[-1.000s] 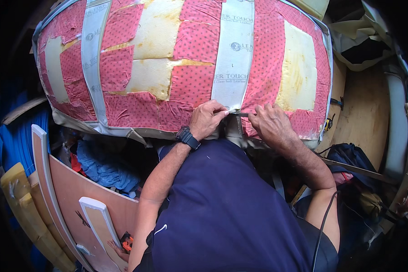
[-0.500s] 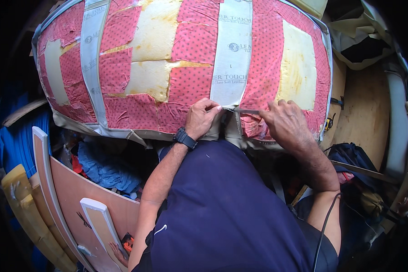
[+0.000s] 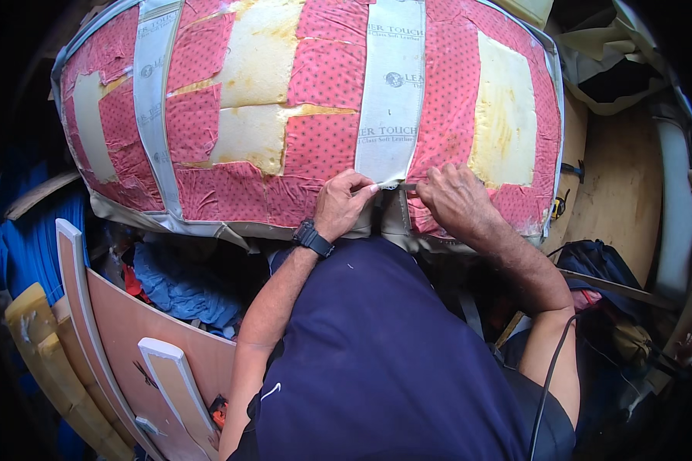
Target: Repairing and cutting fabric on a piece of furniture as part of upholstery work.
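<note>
A large padded upholstery piece [image 3: 324, 144] lies in front of me, covered with pink patterned cloth and patches of yellowed foam. A whitish leather-like strip [image 3: 390, 96] runs down it to the near edge. My left hand [image 3: 340, 201], with a dark watch on the wrist, pinches the strip's lower end between thumb and fingers. Just to its right, my right hand [image 3: 455, 198] is closed round a thin dark metal tool [image 3: 410, 187], which looks like a blade. Its tip meets the strip's end, above a gap in the pale near border. Most of the tool is hidden by my fingers.
Wooden panels with white edges [image 3: 169, 365] lean at lower left beside foam slabs [image 3: 50, 361] and blue sheeting [image 3: 31, 246]. Crumpled blue cloth [image 3: 181, 288] lies below the upholstery. On the right are a plywood board [image 3: 619, 196], a dark bag [image 3: 596, 261] and a black cable [image 3: 552, 376].
My right hand has moved left toward my left hand, so less of the tool shows. My left hand keeps its pinch. A hand at the lower left by the leaning panel is gone from sight.
</note>
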The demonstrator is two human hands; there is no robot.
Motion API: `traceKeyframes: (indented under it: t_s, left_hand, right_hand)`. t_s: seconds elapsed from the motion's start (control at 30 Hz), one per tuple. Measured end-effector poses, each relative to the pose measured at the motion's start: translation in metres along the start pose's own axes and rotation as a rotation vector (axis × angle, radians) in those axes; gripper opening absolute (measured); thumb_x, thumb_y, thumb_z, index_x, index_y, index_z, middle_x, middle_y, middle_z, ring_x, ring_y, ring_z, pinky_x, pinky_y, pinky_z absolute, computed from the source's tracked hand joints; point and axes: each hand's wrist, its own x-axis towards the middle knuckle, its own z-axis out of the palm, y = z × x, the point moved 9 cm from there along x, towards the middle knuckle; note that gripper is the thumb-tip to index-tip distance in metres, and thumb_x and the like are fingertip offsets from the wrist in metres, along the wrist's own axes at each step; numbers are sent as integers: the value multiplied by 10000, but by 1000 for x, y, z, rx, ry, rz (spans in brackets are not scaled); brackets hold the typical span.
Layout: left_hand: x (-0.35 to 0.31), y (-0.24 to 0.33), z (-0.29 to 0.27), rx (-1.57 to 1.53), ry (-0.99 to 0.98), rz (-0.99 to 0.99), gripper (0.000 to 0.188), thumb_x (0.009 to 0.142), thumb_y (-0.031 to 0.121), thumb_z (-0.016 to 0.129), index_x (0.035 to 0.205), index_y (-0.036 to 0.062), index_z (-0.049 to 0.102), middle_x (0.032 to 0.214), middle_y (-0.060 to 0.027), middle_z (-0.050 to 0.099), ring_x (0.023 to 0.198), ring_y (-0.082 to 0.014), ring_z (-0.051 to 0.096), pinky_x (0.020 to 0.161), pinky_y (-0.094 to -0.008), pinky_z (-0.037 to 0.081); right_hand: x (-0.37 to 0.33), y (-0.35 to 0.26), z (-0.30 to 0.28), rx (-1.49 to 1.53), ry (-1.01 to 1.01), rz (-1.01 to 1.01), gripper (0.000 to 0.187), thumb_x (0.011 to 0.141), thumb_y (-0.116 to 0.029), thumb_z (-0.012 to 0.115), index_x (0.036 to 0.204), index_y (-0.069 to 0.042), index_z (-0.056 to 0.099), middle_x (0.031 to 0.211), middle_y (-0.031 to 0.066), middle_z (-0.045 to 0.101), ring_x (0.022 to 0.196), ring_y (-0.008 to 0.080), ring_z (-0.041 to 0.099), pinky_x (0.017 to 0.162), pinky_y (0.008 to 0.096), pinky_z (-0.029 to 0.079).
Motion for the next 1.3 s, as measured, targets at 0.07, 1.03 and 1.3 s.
traceKeyframes:
  t_s: [0.07, 1.03, 1.3]
  left_hand:
    - [-1, -1, 1, -17, -7, -17, 158, 938, 140, 760, 980, -13, 760, 861, -70, 684, 782, -148, 654, 702, -298, 510]
    - [16, 27, 51, 347, -247, 192, 157, 925, 156, 734, 964, 7, 706, 880, -161, 683, 803, -337, 686, 725, -423, 533]
    - [22, 18, 34, 282, -214, 94, 191, 944, 192, 717, 958, 1, 713, 885, -165, 694, 842, -347, 696, 751, -438, 537]
  right_hand:
    - [1, 0, -3, -2, -5, -13, 164, 952, -172, 560, 926, -82, 694, 919, 119, 663, 888, 295, 680, 757, 440, 530]
    - [-5, -38, 212, 2520, 880, 434, 288, 1127, -302, 477, 1100, -34, 582, 791, 47, 575, 626, 141, 593, 589, 310, 540]
    - [-24, -38, 194, 2158, 721, 533, 339, 1142, -319, 438, 1173, -27, 608, 839, 26, 590, 666, 96, 588, 614, 243, 489]
